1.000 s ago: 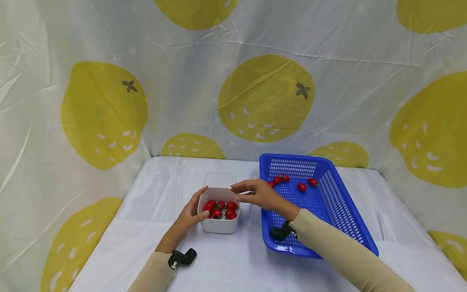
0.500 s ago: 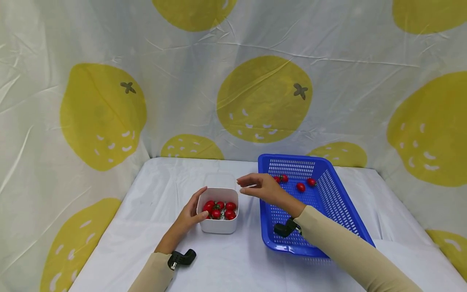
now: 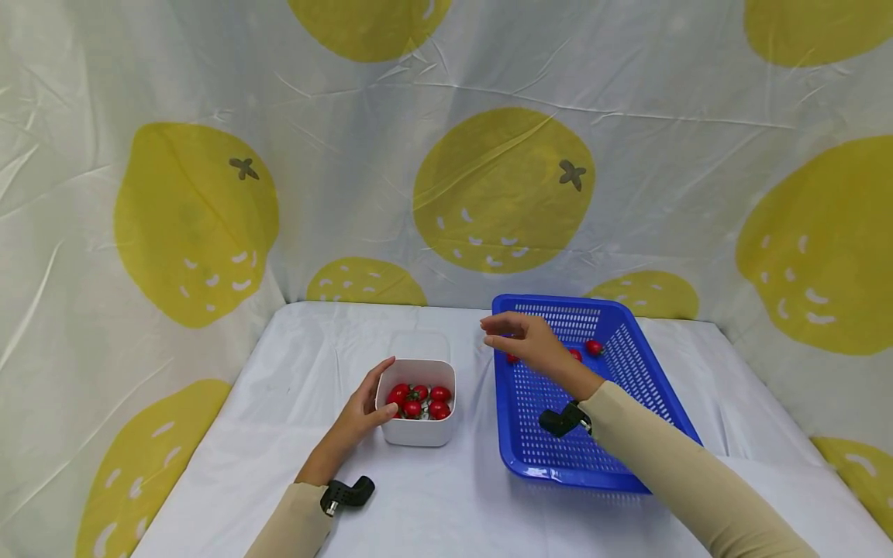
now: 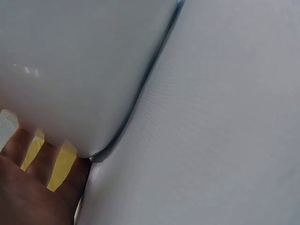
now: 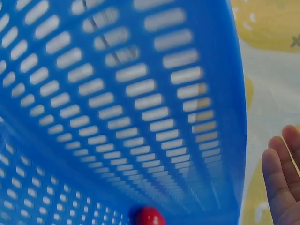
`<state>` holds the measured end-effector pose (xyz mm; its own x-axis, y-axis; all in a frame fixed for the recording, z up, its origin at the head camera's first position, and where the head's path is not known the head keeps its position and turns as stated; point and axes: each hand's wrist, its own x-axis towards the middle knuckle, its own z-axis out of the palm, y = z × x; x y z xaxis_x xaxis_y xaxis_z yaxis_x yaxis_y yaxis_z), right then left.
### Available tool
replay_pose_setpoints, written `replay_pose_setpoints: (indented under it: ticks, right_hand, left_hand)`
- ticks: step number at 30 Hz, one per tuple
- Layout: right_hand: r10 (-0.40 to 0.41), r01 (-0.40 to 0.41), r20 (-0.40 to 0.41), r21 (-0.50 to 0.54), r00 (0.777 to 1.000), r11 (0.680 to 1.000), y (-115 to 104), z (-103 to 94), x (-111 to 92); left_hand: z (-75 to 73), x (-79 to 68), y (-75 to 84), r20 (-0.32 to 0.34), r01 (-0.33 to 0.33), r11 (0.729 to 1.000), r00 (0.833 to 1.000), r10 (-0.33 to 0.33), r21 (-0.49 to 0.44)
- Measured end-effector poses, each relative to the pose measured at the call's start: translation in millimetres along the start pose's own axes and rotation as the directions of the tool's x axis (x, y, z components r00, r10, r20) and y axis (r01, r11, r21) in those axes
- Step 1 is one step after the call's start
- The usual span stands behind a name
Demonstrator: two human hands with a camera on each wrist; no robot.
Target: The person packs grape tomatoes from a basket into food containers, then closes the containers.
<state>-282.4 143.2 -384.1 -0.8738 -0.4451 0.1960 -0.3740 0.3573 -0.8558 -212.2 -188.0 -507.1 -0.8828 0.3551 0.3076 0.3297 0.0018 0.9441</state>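
A small white box (image 3: 417, 428) with several red cherry tomatoes (image 3: 421, 401) inside stands on the white table. My left hand (image 3: 361, 411) grips its left side, thumb up at the rim; the left wrist view shows the fingers (image 4: 28, 187) against the box wall (image 4: 70, 70). My right hand (image 3: 522, 339) hovers with relaxed fingers, holding nothing, above the far left of the blue slotted basket (image 3: 628, 403). Three loose tomatoes lie there: one (image 3: 594, 347) to the right, one (image 3: 575, 355) beside the wrist, one (image 3: 512, 358) under the palm. In the right wrist view a tomato (image 5: 150, 217) lies below straight fingers (image 5: 281, 178).
A clear lid (image 3: 418, 345) lies flat just behind the white box. Lemon-print sheeting (image 3: 502, 186) walls in the table at the back and both sides. White cloth (image 3: 432, 504) covers the table in front of the box and basket.
My right hand has moved from over the white box to the right and away, ending above the basket's far left corner. The left hand and box stayed put.
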Motion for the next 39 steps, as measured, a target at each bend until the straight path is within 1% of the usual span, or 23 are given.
replay_pose_setpoints:
  ticks: [5,9,12,16,21,29,33,39]
  right_hand:
    - [0.035,-0.035,-0.044,-0.005,0.998,0.999,8,-11.5,-1]
    - [0.053,-0.054,-0.071,-0.009,0.996,0.999,15,-21.0,-1]
    - [0.075,-0.076,-0.092,-0.010,0.993,0.997,22,-27.7,-1]
    - [0.099,-0.104,-0.127,-0.038,0.987,0.994,34,-36.9,-1]
    - [0.152,-0.172,-0.195,-0.091,0.969,0.981,49,-49.6,-2]
    - [0.196,-0.237,-0.280,-0.122,0.940,0.964,58,-64.5,-6]
    - [0.217,-0.267,-0.300,-0.136,0.929,0.954,62,-69.2,-7]
    - [0.247,-0.305,-0.310,-0.157,0.918,0.939,72,-75.9,-10]
  left_hand:
    - [0.7,-0.2,0.4,-0.004,0.005,1.000,1.000,-0.005,-0.005]
    - [0.6,0.8,-1.0,0.008,-0.013,1.000,1.000,0.013,-0.022]
    - [0.1,1.1,-2.5,0.016,-0.025,0.999,1.000,0.026,-0.036]
    - [-0.3,0.1,-2.3,0.012,-0.019,0.999,1.000,0.020,-0.035]
    - [-0.2,-0.6,-1.1,0.012,-0.013,0.999,1.000,0.013,-0.033]
    - [-0.5,1.0,-3.4,0.015,-0.013,0.999,1.000,0.013,-0.041]
    - [-0.7,1.2,-3.5,0.005,-0.004,1.000,1.000,0.004,-0.023]
    - [-0.8,1.0,-4.4,0.007,-0.006,1.000,1.000,0.006,-0.023]
